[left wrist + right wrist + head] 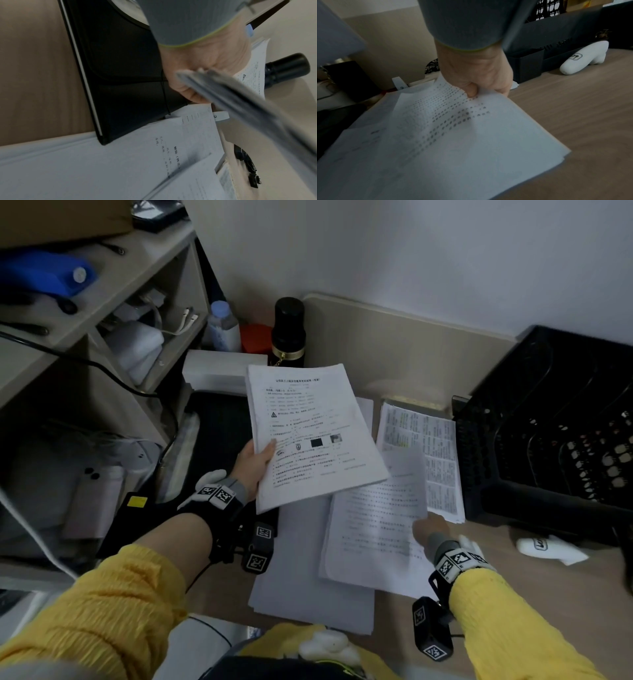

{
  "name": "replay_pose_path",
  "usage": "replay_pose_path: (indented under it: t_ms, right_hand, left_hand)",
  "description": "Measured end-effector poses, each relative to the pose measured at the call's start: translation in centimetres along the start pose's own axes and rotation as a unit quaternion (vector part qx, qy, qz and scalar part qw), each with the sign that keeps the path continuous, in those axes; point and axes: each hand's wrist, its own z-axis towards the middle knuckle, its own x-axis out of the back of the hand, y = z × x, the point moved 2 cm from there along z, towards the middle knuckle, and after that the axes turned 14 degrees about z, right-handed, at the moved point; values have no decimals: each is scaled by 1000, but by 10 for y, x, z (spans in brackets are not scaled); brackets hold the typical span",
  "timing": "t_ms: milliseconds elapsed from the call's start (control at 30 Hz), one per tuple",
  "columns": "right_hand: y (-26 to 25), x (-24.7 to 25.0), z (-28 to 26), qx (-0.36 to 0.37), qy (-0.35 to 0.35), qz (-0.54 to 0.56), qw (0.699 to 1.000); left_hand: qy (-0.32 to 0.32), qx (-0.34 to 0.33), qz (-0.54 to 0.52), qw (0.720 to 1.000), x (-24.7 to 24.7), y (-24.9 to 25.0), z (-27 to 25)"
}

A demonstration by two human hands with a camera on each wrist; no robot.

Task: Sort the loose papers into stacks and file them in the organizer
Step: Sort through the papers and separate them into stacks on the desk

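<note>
My left hand [255, 462] grips a stack of printed test sheets [311, 433] by its left edge and holds it tilted above the desk. The left wrist view shows that stack edge-on and blurred [240, 97], with my left hand [197, 75] curled round it. My right hand [430, 529] pinches the right edge of a text sheet [376, 529] and lifts that edge off the paper pile; my right hand [476, 86] in the right wrist view has thumb and fingers on the curling text sheet [447, 121]. The black mesh organizer [555, 433] stands at the right.
A colour-printed sheet [431, 450] lies beside the organizer. A blank paper stack [301, 570] sits under the lifted sheet. A black flask [289, 332], a water bottle [222, 325], a white box [219, 368] and a shelf unit [96, 320] crowd the back left. A white object [548, 547] lies right.
</note>
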Motion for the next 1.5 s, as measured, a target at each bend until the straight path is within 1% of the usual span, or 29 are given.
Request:
replay_pose_path:
  t_ms: [100,267,367,433,500,567,633,667,767,833,900,967,1000,1067,1133,1167,1200,1267,1300,1400,1500]
  right_hand:
    - [-4,-8,0,1,-15,54,998]
    - [-11,-29,-11,-25,-102,124,987]
    - [-11,-44,-20,-41,-135,121,983]
    - [-11,-53,-31,-65,-183,115,974]
    - [-10,-59,-42,-97,-246,107,958]
    - [-8,-60,-48,-121,-275,79,951]
    - [-9,-57,-47,-126,-261,62,955]
    - [-9,-55,-44,-121,-241,65,961]
    - [-11,-51,-33,-96,-188,100,972]
    - [-11,-52,-28,-76,-166,108,977]
    - [-9,-57,-27,-69,-185,82,977]
    - [-6,-59,-30,-82,-224,59,969]
    - [-4,-58,-29,-93,-225,64,968]
    - [-5,-49,-24,-95,-185,118,971]
    - [-11,-36,-17,-66,-122,181,974]
    - [-13,-30,-12,-50,-97,208,972]
    - [-16,-25,-8,-32,-85,242,966]
    - [-21,-17,-4,-7,-95,325,941]
    - [-23,-14,-5,2,-106,347,932]
    - [-31,-13,-10,47,-135,353,925]
    - [-32,-19,-13,104,-131,347,923]
  left_hand:
    - [-7,1,-8,1000,-3,1,-1]
    - [-28,11,-1,1000,-6,-5,-4]
    - [-33,27,4,999,-9,-10,-6]
    - [-36,33,11,999,-10,-13,-6]
    - [-39,38,19,998,-11,-15,-8]
    - [-46,41,25,998,-13,-16,-8]
    - [-53,41,29,997,-15,-16,-9]
    - [-56,39,31,997,-16,-16,-9]
    - [-63,35,32,997,-18,-17,-10]
    - [-67,34,33,997,-19,-18,-10]
    - [-71,34,37,996,-20,-19,-11]
    - [-79,36,42,995,-22,-19,-13]
    - [-84,38,44,995,-24,-19,-14]
    - [-93,41,48,994,-25,-19,-15]
    - [-98,42,55,993,-26,-19,-16]
    - [-100,39,61,992,-27,-19,-17]
    - [-103,36,69,992,-28,-20,-17]
    - [-115,30,86,989,-32,-21,-20]
    - [-122,28,94,988,-33,-22,-21]
    - [-137,25,109,984,-39,-26,-25]
    - [-153,24,102,983,-44,-26,-30]
